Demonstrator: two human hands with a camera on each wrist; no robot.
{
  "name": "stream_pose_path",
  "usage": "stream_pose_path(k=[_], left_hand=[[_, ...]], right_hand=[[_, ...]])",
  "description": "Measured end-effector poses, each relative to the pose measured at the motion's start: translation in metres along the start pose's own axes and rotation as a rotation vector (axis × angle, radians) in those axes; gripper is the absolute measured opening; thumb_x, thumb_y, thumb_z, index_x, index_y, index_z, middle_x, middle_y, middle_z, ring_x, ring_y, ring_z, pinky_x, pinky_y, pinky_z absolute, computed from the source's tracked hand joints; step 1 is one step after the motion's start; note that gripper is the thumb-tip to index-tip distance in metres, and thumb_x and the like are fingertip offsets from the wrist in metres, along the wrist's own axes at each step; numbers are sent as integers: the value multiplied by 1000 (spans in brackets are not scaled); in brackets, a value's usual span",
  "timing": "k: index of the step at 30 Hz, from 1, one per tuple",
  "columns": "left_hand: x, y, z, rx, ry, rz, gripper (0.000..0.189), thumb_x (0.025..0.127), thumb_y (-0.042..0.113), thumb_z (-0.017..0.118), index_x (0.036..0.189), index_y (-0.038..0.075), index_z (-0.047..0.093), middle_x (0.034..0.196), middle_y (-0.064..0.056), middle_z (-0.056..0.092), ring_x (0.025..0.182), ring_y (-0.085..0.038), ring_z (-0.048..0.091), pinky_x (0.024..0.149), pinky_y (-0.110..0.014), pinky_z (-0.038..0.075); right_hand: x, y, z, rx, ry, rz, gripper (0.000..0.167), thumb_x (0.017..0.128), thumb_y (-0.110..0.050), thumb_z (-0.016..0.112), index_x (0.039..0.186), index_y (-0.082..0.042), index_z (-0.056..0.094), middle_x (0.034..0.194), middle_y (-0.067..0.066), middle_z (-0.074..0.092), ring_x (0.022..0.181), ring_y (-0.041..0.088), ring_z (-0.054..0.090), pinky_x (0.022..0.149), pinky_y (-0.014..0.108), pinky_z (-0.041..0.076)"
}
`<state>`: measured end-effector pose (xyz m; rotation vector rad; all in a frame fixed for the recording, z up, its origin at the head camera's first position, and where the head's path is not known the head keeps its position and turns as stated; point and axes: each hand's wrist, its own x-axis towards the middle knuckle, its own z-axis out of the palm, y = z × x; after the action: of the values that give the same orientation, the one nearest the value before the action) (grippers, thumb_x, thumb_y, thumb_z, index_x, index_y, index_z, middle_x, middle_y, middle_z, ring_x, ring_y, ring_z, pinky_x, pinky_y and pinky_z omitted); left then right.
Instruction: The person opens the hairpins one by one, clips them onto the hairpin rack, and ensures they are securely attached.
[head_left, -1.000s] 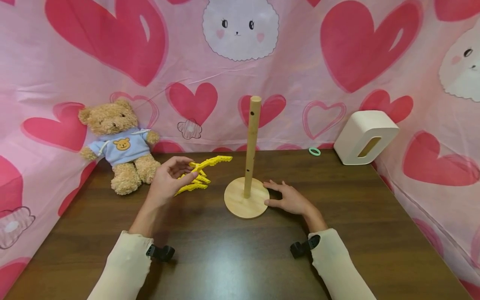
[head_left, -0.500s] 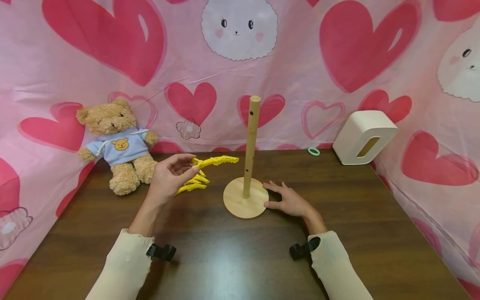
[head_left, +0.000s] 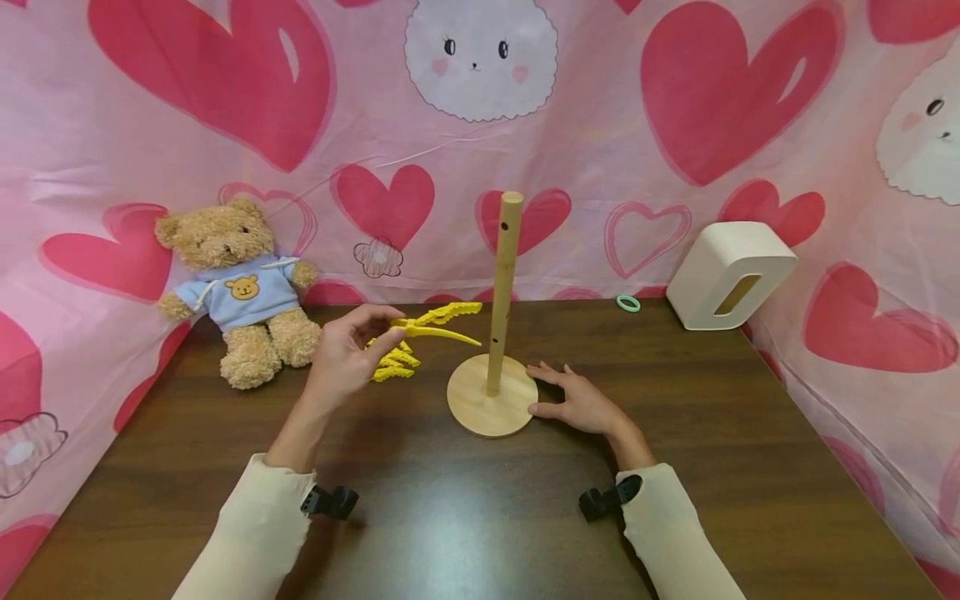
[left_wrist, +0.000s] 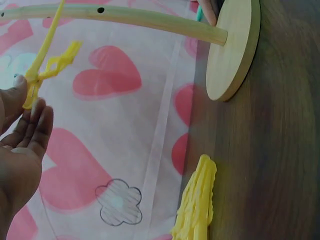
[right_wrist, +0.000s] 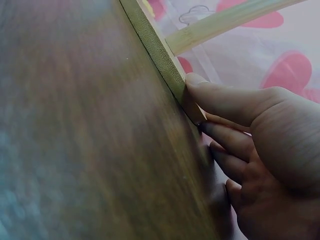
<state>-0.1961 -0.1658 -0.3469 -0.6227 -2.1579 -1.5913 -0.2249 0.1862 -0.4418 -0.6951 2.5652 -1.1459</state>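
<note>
My left hand (head_left: 345,354) pinches a yellow hair clip (head_left: 411,328) between thumb and fingers, above the table. The clip's two arms are spread apart, their tips pointing at the post (head_left: 503,283) of a wooden stand and close to it. In the left wrist view, one long smooth arm of the clip and one toothed arm (left_wrist: 64,59) show. The stand is upright on its round base (head_left: 468,408). My right hand (head_left: 581,402) holds the right rim of that base with thumb and fingers. Several more yellow clips (left_wrist: 197,205) lie behind my left hand, partly hidden in the head view.
A teddy bear (head_left: 243,287) in a blue top sits at the back left of the brown table (head_left: 420,517). At the back right stand a white tissue box (head_left: 720,275) and a mint-green ring (head_left: 628,303). Pink heart-printed cloth (head_left: 600,150) hangs behind.
My left hand has moved slightly right, bringing the clip closer to the post. The clip's arms, closed together half a second ago, now stand apart. My right hand stays on the base.
</note>
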Motion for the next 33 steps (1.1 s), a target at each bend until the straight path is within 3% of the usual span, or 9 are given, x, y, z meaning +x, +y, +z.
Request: stream_pose_path(k=[10,22,29,33], left_hand=[[7,10,19,10,76,25,16,85,-9,76,101,-8,73,91,-18,70,79,-10,62,71,-16,53],[9,6,44,-16,69,45,17,84,-7,78,100,-7,73,91,-18,70,81,-13,61,74,-18,52],[13,8,53,-24,62,66,18,84,-7,78,101,-7,73,96,-18,70,86,-20,63,79,-31,58],[15,10,57,-20,48,84,19,83,-7,78,101,-7,73,96,-17,70,86,-24,63,81,-31,57]], right_hand=[[-1,-2,-1,-2,-4,14,69,92,-30,76,150,-5,49,156,21,38,151,38,19,120,61,6],[-4,0,1,0,-12,8,68,93,-30,75,151,-5,48,157,23,36,151,39,18,119,61,6],[-3,-1,-1,11,-11,-8,68,93,-28,75,150,-3,48,156,21,39,150,37,22,120,59,5],[-2,-1,-1,6,-12,-11,68,93,-28,75,150,-2,48,156,21,39,150,36,23,120,59,5]])
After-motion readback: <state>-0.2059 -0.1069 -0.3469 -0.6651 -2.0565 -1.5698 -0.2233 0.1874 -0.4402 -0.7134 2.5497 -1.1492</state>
